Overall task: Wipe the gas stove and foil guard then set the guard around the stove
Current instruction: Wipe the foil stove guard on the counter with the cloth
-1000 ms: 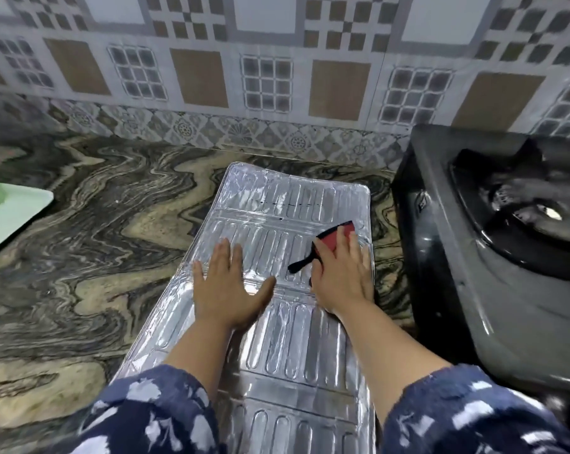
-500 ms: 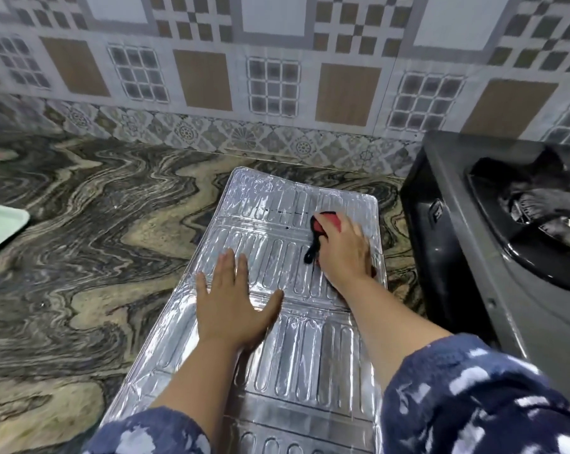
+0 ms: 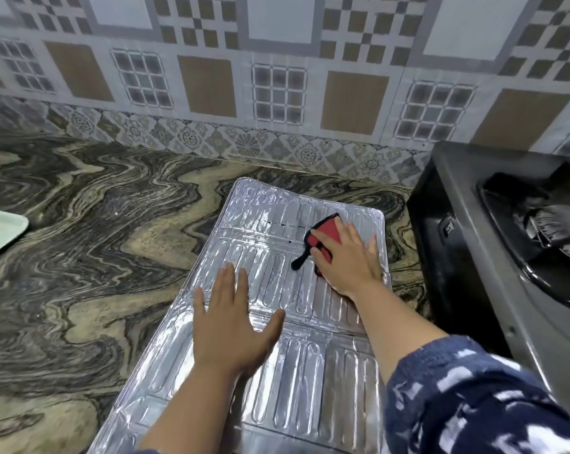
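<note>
My left hand [image 3: 232, 326] lies flat on the foil guard [image 3: 270, 326]. My fingers are straight and spread out, and my thumb sticks out to the side. This hand holds nothing. It just presses down on the shiny foil.

My right hand [image 3: 349, 260] is farther up the guard, near its far end. It lies flat on top of a red cloth [image 3: 326, 232] with a black edge. My fingers look straight as they press the cloth onto the foil. I am not curling them round it. A thin black loop [image 3: 301, 258] sticks out from the cloth, toward my left hand.

The foil guard lies flat on the counter [image 3: 90, 250]. It is long and silver, with bumpy lines and folds across it. The counter has wavy dark and tan swirls.

The gas stove [image 3: 486, 257] sits just beside the guard, on my right. It is dark and shiny. I can see part of a burner [image 3: 552, 227] on top, but it is blurry.

A pale green tray [image 3: 0, 232] pokes in at the left edge, well apart from the guard.

The tiled wall [image 3: 277, 77] behind the counter has squares in brown, white and grey.

My sleeves [image 3: 473, 404] are dark blue with white marks.
</note>
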### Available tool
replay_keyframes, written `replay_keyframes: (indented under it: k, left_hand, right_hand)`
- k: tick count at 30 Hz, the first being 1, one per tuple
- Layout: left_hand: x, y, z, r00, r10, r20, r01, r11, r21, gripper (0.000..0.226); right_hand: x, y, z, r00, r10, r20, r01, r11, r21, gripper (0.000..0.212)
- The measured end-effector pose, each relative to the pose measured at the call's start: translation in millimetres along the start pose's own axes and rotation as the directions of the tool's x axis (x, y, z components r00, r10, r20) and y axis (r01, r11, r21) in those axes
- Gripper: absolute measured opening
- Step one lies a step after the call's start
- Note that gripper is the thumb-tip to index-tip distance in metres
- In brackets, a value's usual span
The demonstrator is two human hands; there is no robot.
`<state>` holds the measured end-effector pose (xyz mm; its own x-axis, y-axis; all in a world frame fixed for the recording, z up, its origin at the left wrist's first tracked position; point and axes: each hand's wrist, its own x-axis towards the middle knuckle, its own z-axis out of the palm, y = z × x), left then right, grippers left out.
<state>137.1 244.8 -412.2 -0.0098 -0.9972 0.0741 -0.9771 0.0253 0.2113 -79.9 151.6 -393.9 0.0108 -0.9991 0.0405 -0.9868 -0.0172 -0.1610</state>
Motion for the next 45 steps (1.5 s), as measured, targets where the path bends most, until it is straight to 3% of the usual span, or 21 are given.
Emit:
replay_keyframes:
  k: [6, 12, 17, 20, 29, 35, 41, 45]
  left_hand:
    - [2.0, -0.9, 2.8, 1.0, -0.01, -0.03, 0.01, 1.0, -0.009, 0.102]
    - [-1.3, 0.2, 0.3, 1.0, -0.009, -0.011, 0.009, 1.0, -0.017, 0.099]
    - [1.3, -0.7, -1.9, 0.998, -0.052, -0.03, 0.051, 0.999, -0.007, 0.098]
    - [-0.9, 4.1, -5.2, 1.0, -0.017, -0.019, 0.017, 1.0, -0.007, 0.097]
    - [0.9, 5.7, 0.4, 0.998, -0.038, -0.056, 0.036, 0.999, -0.034, 0.097]
    - [2.1, 4.2, -1.2, 0.998, -0.048, -0.05, 0.046, 0.999, -0.029, 0.098]
    - [3.0, 5.3, -1.9, 0.997, -0.061, -0.039, 0.06, 0.998, -0.025, 0.099]
    - [3.9, 6.4, -2.0, 0.998, -0.058, -0.006, 0.058, 0.998, -0.002, 0.099]
  right_hand:
    - [53.6, -11.1, 0.1, 0.994, 0.098, 0.058, -0.095, 0.994, -0.046, 0.051]
    - [28.3, -50.0, 9.4, 0.992, -0.12, 0.036, 0.118, 0.992, 0.042, 0.049]
    - [33.6, -88.1, 20.5, 0.928, -0.369, 0.052, 0.367, 0.929, 0.041, 0.046]
    - [51.5, -91.3, 17.9, 0.909, -0.414, 0.052, 0.413, 0.91, 0.031, 0.045]
    - [115.8, -100.8, 11.4, 0.948, -0.279, 0.151, 0.289, 0.956, -0.049, 0.053]
    - [84.7, -107.7, 14.3, 0.909, -0.401, 0.118, 0.4, 0.916, 0.028, 0.047]
    - [50.4, -53.5, 7.5, 0.986, -0.162, 0.04, 0.162, 0.987, 0.004, 0.047]
    - [14.1, -43.6, 2.8, 0.984, -0.163, 0.078, 0.152, 0.98, 0.132, 0.041]
